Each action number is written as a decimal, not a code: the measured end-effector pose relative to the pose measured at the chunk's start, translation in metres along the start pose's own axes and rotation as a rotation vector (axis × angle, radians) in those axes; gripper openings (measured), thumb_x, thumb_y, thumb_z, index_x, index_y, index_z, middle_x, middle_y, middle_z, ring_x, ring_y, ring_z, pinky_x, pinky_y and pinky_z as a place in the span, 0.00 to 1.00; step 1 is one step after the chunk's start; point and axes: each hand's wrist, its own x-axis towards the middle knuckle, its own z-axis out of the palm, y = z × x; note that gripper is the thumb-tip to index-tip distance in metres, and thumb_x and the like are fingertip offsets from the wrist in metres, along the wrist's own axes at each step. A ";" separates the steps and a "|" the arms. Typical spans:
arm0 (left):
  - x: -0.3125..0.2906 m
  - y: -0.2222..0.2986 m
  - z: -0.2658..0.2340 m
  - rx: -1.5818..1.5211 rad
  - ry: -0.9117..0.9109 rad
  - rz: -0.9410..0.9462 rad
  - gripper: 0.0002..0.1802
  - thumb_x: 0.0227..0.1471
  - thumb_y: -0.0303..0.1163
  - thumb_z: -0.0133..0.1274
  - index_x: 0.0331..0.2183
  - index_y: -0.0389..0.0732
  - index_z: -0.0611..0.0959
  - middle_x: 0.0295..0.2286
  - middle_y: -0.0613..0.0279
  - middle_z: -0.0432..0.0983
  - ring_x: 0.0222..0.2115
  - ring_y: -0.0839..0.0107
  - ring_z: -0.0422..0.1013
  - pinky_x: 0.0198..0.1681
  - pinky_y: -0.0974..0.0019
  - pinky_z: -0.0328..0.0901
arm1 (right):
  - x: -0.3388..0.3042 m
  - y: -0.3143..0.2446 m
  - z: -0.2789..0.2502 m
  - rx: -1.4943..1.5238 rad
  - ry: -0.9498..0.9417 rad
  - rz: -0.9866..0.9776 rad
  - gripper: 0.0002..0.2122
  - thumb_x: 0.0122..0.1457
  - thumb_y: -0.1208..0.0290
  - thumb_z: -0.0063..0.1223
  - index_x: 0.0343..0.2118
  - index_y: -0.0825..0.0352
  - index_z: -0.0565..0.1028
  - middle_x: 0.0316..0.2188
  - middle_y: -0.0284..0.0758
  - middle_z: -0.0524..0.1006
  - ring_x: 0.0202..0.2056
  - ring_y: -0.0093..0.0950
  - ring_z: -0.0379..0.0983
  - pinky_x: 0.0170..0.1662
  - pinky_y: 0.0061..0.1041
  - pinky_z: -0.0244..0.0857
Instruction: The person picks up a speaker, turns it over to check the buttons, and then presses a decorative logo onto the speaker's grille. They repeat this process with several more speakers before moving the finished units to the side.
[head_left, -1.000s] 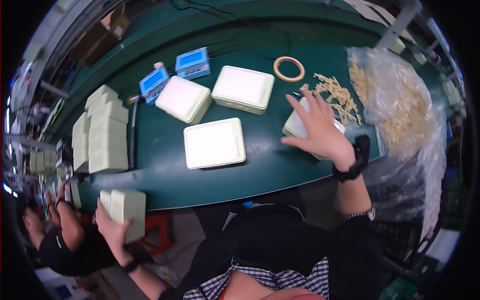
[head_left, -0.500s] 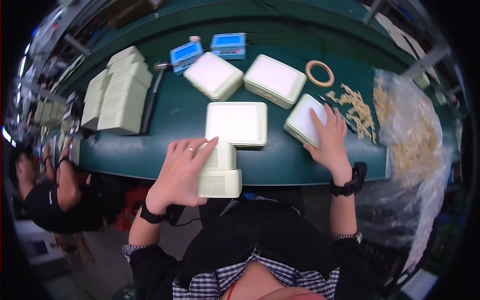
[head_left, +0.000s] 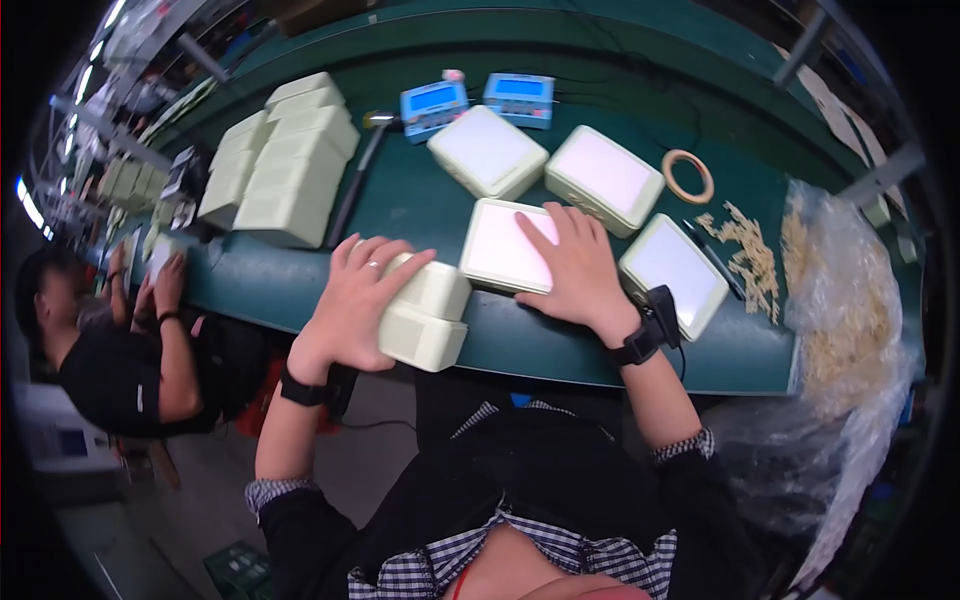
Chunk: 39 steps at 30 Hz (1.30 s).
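My left hand (head_left: pixel 355 305) is wrapped round two small cream plastic housings, the far housing (head_left: pixel 432 290) and the near housing (head_left: pixel 420 338), pressed together at the table's front edge. My right hand (head_left: pixel 580 265) spans a cream box with a glowing white panel (head_left: pixel 490 240), thumb at its near edge and fingers over its top. Right of that hand lies another lit-panel box (head_left: pixel 672 270), set at an angle. Behind stand two more of the same kind, a left rear box (head_left: pixel 488 150) and a right rear box (head_left: pixel 605 175).
Stacked cream housings (head_left: pixel 290 170) stand at the left beside a black-handled hammer (head_left: pixel 358 180). Two blue meters with screens (head_left: pixel 435 108) sit at the back. Rightward are a tape ring (head_left: pixel 688 177), scattered small beige parts (head_left: pixel 750 255) and a clear plastic bag (head_left: pixel 840 290). A co-worker (head_left: pixel 130 330) sits left.
My right hand has left the right-hand box and moved left onto the middle lit-panel box. My left hand has drawn the two housings left, away from that box, and they are more tilted.
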 end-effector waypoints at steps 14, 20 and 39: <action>0.033 0.101 0.036 -0.098 0.077 -0.027 0.57 0.20 0.40 0.65 0.59 0.43 0.67 0.55 0.51 0.60 0.56 0.48 0.56 0.61 0.39 0.43 | -0.051 0.135 -0.080 -0.030 0.401 0.224 0.21 0.51 0.81 0.53 0.50 0.63 0.75 0.53 0.41 0.73 0.54 0.42 0.68 0.59 0.37 0.59; 0.056 0.110 0.041 -0.166 0.093 0.019 0.56 0.21 0.38 0.66 0.59 0.43 0.67 0.56 0.50 0.59 0.57 0.49 0.55 0.61 0.40 0.42 | -0.096 0.247 -0.072 -0.358 0.256 0.230 0.13 0.50 0.81 0.54 0.40 0.66 0.79 0.43 0.40 0.79 0.46 0.40 0.74 0.51 0.35 0.67; 0.051 0.089 0.002 -0.728 0.336 0.149 0.44 0.32 0.42 0.70 0.54 0.40 0.75 0.46 0.52 0.73 0.48 0.54 0.69 0.55 0.55 0.61 | -0.078 0.030 -0.093 1.524 0.169 0.111 0.15 0.61 0.77 0.51 0.50 0.76 0.72 0.41 0.39 0.77 0.39 0.25 0.75 0.43 0.21 0.69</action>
